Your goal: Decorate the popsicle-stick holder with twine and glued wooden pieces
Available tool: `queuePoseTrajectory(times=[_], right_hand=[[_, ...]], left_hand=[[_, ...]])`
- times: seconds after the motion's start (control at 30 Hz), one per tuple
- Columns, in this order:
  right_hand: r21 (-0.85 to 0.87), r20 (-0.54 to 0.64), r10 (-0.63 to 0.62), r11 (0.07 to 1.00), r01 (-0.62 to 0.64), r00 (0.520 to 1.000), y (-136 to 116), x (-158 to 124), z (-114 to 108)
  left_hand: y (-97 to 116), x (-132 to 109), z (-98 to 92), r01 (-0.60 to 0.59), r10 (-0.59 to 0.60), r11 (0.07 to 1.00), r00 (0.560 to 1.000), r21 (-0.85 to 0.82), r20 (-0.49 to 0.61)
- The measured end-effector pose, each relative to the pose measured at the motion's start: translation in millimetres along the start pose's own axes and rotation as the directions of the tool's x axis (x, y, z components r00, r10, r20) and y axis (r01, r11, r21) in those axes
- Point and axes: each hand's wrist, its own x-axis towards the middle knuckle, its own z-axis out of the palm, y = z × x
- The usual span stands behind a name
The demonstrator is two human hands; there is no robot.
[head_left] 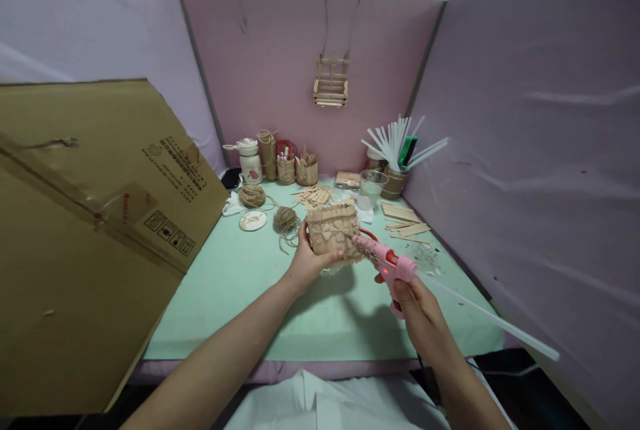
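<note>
A small wooden craft-stick basket (333, 227), with petal shapes on its side and a trimmed rim, is held up over the table. My left hand (315, 260) grips it from the left, thumb along its lower front. In my right hand (417, 300) is a pink hot glue gun (395, 267), its small orange light lit. The gun's nozzle points left at the basket's right front; whether it touches the surface I cannot tell. A long translucent glue stick (490, 313) sticks out of the gun's back. The basket's far side and inside are hidden.
Twine balls (286, 219), a white lid (253, 220) and loose craft sticks (317, 195) lie behind the basket. At the right stand a cup of glue sticks (397, 182) and flat wooden sticks (400, 212). A large cardboard sheet (100, 243) leans at the left.
</note>
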Motion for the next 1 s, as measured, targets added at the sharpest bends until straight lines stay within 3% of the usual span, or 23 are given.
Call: queuePoseTrajectory(times=[1.0], right_hand=[[0.004,-0.004,0.021,1.0,-0.021,1.0,4.3,-1.4,-0.1]], left_hand=[[0.2,-0.9,1.5,0.025,-0.024,0.999,1.0,0.039,-0.018]])
